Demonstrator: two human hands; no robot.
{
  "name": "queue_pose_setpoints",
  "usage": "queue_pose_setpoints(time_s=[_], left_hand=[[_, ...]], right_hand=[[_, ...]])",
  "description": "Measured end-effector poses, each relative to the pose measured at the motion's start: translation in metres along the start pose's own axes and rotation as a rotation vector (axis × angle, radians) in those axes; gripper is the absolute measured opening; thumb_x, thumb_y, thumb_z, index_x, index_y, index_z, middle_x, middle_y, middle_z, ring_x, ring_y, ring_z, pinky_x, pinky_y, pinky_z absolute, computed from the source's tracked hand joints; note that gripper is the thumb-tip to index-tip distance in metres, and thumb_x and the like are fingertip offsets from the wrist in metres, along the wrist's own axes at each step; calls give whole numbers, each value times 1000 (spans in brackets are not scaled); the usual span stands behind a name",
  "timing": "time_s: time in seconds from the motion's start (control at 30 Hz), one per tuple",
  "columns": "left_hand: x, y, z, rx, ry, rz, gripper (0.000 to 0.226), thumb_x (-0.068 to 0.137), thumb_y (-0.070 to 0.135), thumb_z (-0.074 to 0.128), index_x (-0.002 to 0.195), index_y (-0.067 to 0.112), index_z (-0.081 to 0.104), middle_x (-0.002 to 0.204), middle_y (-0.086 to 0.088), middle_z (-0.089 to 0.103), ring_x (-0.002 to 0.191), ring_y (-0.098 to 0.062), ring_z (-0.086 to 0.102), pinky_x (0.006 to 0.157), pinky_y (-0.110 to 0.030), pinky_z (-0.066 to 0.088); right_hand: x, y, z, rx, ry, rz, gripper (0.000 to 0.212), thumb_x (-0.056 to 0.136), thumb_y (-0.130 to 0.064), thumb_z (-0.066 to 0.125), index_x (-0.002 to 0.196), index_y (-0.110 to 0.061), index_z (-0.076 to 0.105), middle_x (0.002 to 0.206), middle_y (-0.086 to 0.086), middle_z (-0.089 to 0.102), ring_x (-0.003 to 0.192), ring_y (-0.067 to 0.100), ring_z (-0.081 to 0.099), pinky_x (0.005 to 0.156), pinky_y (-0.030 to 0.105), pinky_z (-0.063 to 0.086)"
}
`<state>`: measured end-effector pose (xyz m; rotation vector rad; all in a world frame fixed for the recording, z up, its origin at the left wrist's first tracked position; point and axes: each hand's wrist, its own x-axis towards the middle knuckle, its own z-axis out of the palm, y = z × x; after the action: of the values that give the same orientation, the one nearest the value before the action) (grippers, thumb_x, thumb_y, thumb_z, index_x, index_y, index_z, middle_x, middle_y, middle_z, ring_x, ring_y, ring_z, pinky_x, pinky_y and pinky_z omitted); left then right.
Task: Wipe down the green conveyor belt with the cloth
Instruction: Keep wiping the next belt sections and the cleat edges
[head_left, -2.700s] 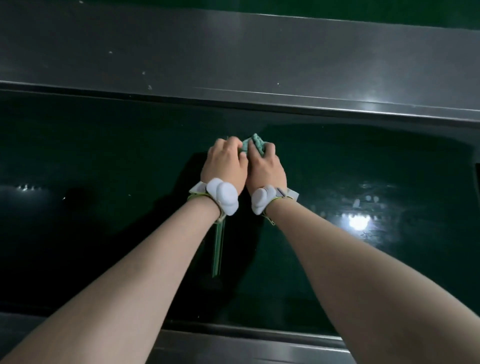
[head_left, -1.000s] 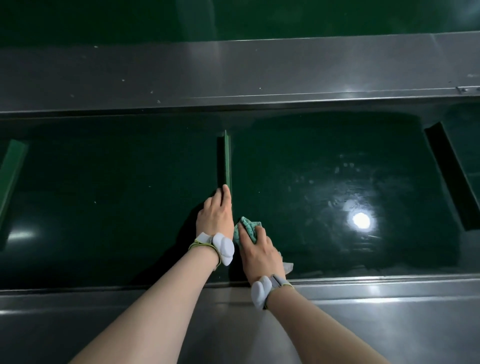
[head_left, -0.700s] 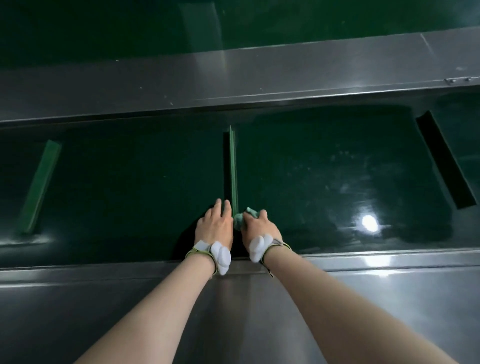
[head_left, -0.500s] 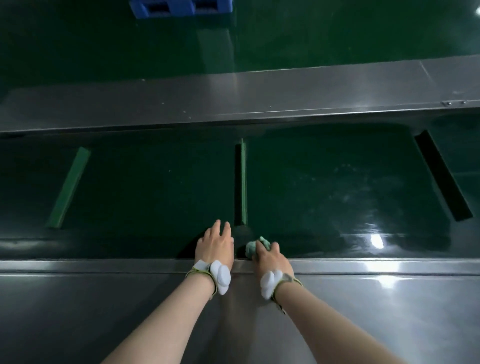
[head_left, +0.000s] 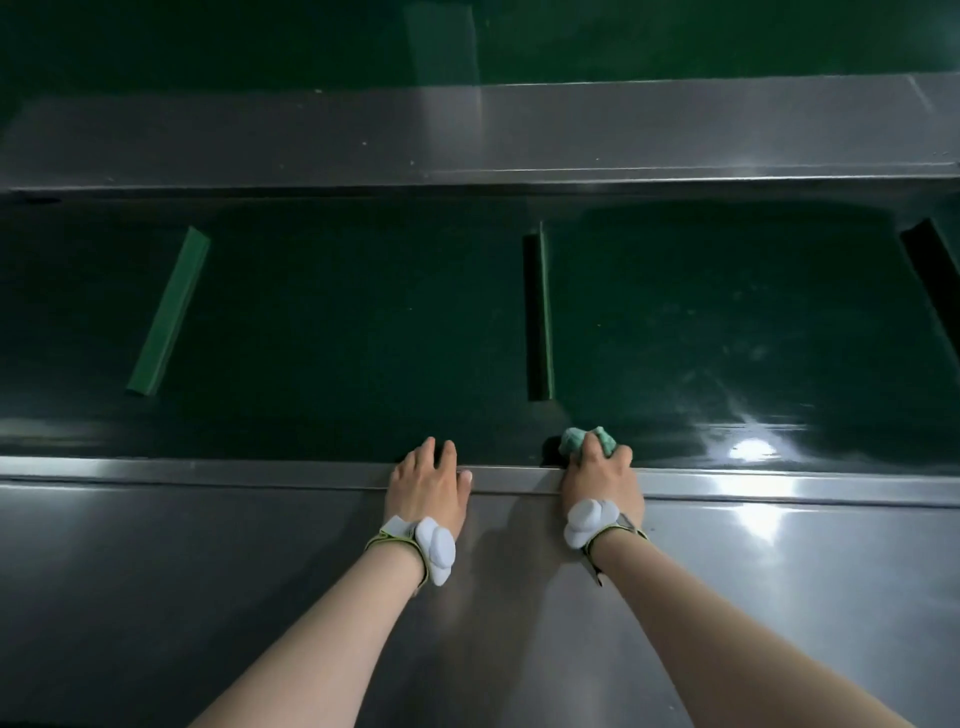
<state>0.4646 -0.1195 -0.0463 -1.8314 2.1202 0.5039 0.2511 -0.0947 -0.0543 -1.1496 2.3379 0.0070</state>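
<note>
Both my hands have drawn back from mid-belt to the near edge; my right hand (head_left: 600, 478) grips the bunched cloth (head_left: 587, 441) at the green conveyor belt (head_left: 363, 338) rim, left hand (head_left: 431, 480) flat, fingers loose; right section smeared, I judge the left section still unwiped.

Both hands sit right at the near edge of the green conveyor belt (head_left: 363, 332). The right hand (head_left: 602, 480) has a balled-up teal cloth (head_left: 586, 441) bunched in its fingers, pressed on the belt just past the near metal rail (head_left: 208, 470). The left hand (head_left: 431, 480) lies flat across that rail, fingers reaching onto the belt. Three raised cleats cross the belt: left (head_left: 169, 312), middle (head_left: 543, 312), and one at far right (head_left: 935, 280), mostly in shadow I think. White wrist sensors (head_left: 435, 545) on both arms.
</note>
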Motion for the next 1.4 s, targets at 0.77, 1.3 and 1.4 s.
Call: queue_pose_setpoints(time_s=[0.77,1.3,1.4], left_hand=[[71,-236,-67,-199,304,-1,55,105,51,38,147,19,50,147,-6,52,131,-28,54,98,-42,49],[134,-203,-53,-144,270,-113,50,107,44,41,147,14,51,151,-9,47,132,-29,51,99,-42,49],[143,-203,-46,-130,331,-110,43,106,39,46,136,12,61,140,-8,57,121,-29,57,89,-43,53]], right_hand=[[-36,-290,66,342,118,-159,53,101,-57,39,151,-44,31,140,8,39,105,37,61,74,34,40],[48,-256,78,279,147,-139,56,104,-54,35,155,-41,18,143,10,32,106,40,59,65,36,47],[56,-264,90,270,184,-100,55,103,-54,35,154,-40,20,147,8,27,110,39,58,67,40,54]])
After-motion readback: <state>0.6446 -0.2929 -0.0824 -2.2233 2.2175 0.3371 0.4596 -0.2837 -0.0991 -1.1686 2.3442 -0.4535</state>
